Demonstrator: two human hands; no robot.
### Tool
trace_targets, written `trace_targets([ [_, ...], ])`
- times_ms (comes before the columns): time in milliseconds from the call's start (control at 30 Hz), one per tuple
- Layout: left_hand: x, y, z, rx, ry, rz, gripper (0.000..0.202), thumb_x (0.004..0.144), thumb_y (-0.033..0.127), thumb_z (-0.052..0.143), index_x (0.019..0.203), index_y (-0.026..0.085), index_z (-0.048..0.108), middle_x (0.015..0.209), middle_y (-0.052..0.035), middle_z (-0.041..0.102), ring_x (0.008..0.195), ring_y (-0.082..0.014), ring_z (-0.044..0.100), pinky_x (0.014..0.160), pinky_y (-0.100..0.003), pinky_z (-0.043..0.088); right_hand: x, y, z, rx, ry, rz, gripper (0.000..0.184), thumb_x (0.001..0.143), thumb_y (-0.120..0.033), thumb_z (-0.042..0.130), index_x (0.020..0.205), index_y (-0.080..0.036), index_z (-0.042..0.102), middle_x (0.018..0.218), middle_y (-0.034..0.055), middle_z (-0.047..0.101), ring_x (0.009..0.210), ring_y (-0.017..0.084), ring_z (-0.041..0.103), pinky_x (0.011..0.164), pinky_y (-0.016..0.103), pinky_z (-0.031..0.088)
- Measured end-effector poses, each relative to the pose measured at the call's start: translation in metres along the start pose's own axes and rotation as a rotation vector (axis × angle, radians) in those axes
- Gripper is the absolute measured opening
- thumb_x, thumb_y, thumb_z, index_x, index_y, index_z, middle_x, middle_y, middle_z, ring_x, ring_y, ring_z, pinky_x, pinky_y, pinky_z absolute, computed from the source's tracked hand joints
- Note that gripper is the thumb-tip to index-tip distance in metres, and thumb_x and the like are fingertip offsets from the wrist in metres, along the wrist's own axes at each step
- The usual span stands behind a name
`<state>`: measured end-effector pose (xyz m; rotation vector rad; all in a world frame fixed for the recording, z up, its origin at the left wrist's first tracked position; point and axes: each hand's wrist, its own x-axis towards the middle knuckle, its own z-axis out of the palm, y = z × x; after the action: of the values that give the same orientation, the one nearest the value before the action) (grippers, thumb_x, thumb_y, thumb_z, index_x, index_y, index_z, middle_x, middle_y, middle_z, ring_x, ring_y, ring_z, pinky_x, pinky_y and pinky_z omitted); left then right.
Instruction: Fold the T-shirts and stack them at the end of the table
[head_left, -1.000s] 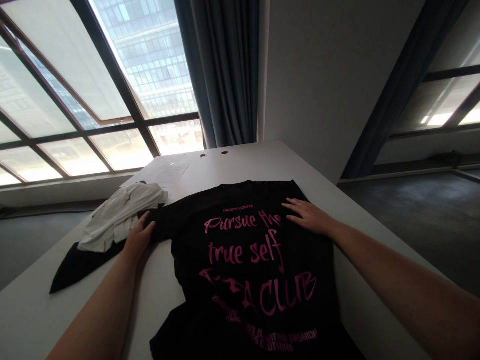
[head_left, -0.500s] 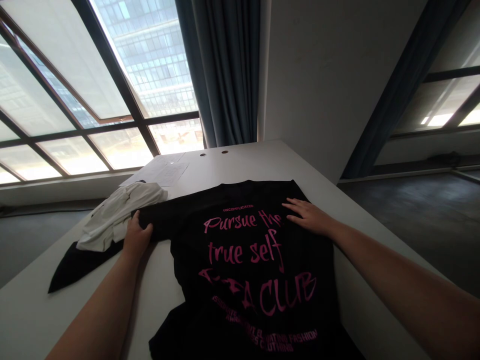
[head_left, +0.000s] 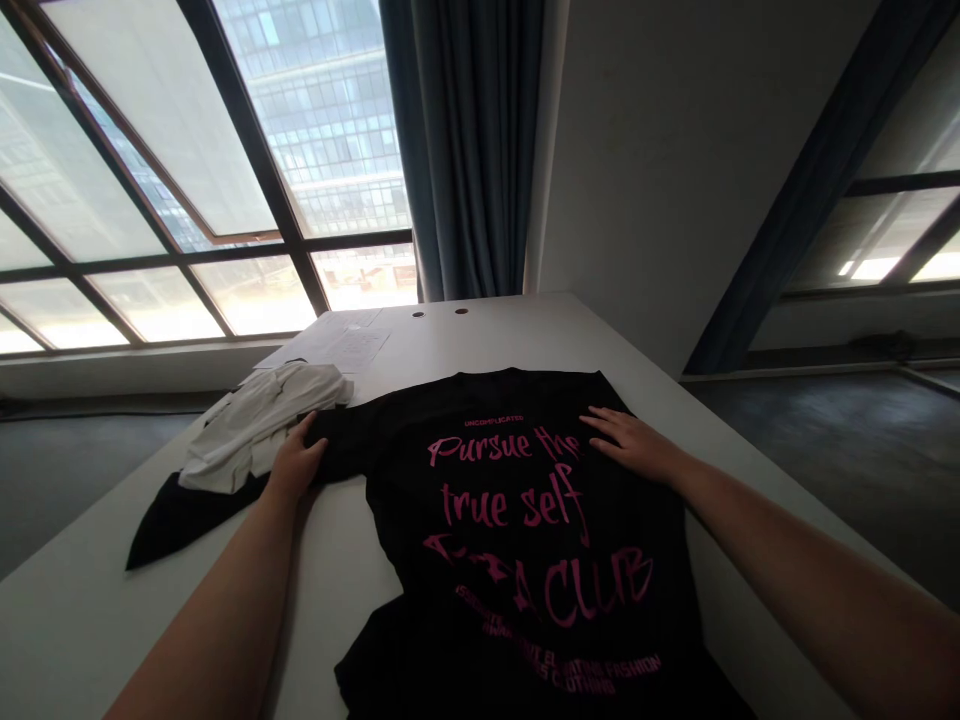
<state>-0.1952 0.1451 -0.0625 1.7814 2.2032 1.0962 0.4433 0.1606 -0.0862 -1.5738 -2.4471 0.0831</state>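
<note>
A black T-shirt (head_left: 480, 540) with pink lettering lies spread on the white table (head_left: 510, 335), its collar edge toward the far end and its lower part running out of view. At the left sleeve's end, my left hand (head_left: 298, 460) grips the cloth, fingertips at the hem and thumb on top. My right hand (head_left: 637, 445) rests flat near the right shoulder, its fingers apart on the fabric. The right sleeve is not visible. Creases break up the middle of the print.
Beside my left hand is a heap of white cloth (head_left: 262, 420) with a black piece (head_left: 184, 520) under it. Papers (head_left: 337, 345) lie behind the heap. A blue curtain (head_left: 469, 150) and windows stand past the table's far end.
My left hand has moved a little to the right with the sleeve end, toward the shirt's body. My right hand stays flat on the shoulder. The view has shifted slightly.
</note>
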Motion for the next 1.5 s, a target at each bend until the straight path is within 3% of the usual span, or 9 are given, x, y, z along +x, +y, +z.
trace_targets([
  [167,-0.001,0.002,0.008,-0.094,0.057,0.039,0.081,0.083,0.031,0.060,0.158,0.011,0.038,0.148,-0.0163,0.056,0.139,-0.0299,0.052,0.119,-0.043,0.038,0.001,-0.005,-0.001,-0.036,-0.005,0.020,0.064,0.099,-0.056,0.038,0.151,-0.022,0.053,0.160,0.0126,0.045,0.146,0.033,0.043,0.121,0.053,0.033],
  [333,-0.001,0.002,0.007,-0.147,0.103,0.075,0.076,0.081,0.022,0.057,0.155,0.012,0.043,0.158,-0.0150,0.046,0.151,-0.0282,0.036,0.126,-0.042,0.028,0.026,-0.031,-0.015,-0.100,-0.031,-0.001,0.062,0.095,-0.052,0.046,0.141,-0.014,0.062,0.153,0.0198,0.050,0.142,0.036,0.046,0.121,0.052,0.034],
  [467,0.000,0.001,0.007,-0.185,0.116,0.100,0.078,0.080,0.020,0.055,0.156,0.010,0.040,0.161,-0.0145,0.041,0.152,-0.0269,0.033,0.127,-0.040,0.026,0.068,-0.096,-0.021,-0.076,-0.041,-0.175,0.058,0.096,-0.053,0.047,0.143,-0.021,0.061,0.155,0.0137,0.049,0.146,0.034,0.040,0.124,0.052,0.030],
  [633,0.003,-0.003,0.012,-0.203,0.122,0.108,0.077,0.082,0.020,0.057,0.156,0.008,0.041,0.162,-0.0160,0.040,0.152,-0.0278,0.034,0.127,-0.039,0.026,0.134,-0.197,0.002,-0.004,-0.231,-0.304,0.068,0.096,-0.060,0.050,0.155,-0.025,0.049,0.165,0.0080,0.038,0.153,0.032,0.029,0.127,0.046,0.023],
  [733,0.006,-0.006,0.017,-0.220,0.117,0.105,0.076,0.081,0.018,0.059,0.154,0.005,0.043,0.160,-0.0198,0.042,0.151,-0.0300,0.036,0.126,-0.040,0.028,0.167,-0.243,0.023,0.054,-0.332,-0.206,0.077,0.099,-0.063,0.040,0.164,-0.023,0.030,0.170,0.0086,0.025,0.156,0.029,0.022,0.127,0.043,0.019],
  [833,0.008,-0.010,0.021,-0.249,0.130,0.115,0.076,0.079,0.016,0.061,0.153,0.006,0.045,0.158,-0.0198,0.045,0.149,-0.0311,0.039,0.125,-0.042,0.030,0.184,-0.273,0.041,0.050,-0.335,-0.144,0.077,0.102,-0.064,0.027,0.165,-0.020,0.023,0.172,0.0115,0.015,0.158,0.033,0.012,0.126,0.054,0.011],
  [967,0.009,-0.014,0.025,-0.262,0.148,0.116,0.075,0.078,0.015,0.062,0.152,0.010,0.047,0.158,-0.0171,0.045,0.150,-0.0306,0.038,0.125,-0.043,0.030,0.183,-0.293,0.055,0.026,-0.300,-0.172,0.077,0.102,-0.066,0.024,0.165,-0.021,0.023,0.172,0.0100,0.008,0.158,0.033,0.003,0.125,0.058,0.002],
  [1267,0.010,-0.014,0.026,-0.239,0.151,0.097,0.072,0.079,0.016,0.061,0.150,0.010,0.049,0.157,-0.0161,0.046,0.148,-0.0294,0.041,0.125,-0.042,0.031,0.145,-0.323,0.049,-0.013,-0.365,-0.500,0.077,0.102,-0.063,0.033,0.166,-0.022,0.019,0.172,0.0106,0.008,0.158,0.034,0.008,0.123,0.064,0.005],
  [1500,0.007,-0.008,0.019,-0.232,0.184,0.097,0.068,0.082,0.016,0.058,0.149,0.009,0.050,0.155,-0.0170,0.049,0.148,-0.0284,0.042,0.124,-0.042,0.033,0.131,-0.330,0.050,0.072,-0.387,-0.502,0.071,0.105,-0.061,0.026,0.165,-0.023,0.022,0.172,0.0114,0.008,0.158,0.031,0.006,0.125,0.058,0.003],
])
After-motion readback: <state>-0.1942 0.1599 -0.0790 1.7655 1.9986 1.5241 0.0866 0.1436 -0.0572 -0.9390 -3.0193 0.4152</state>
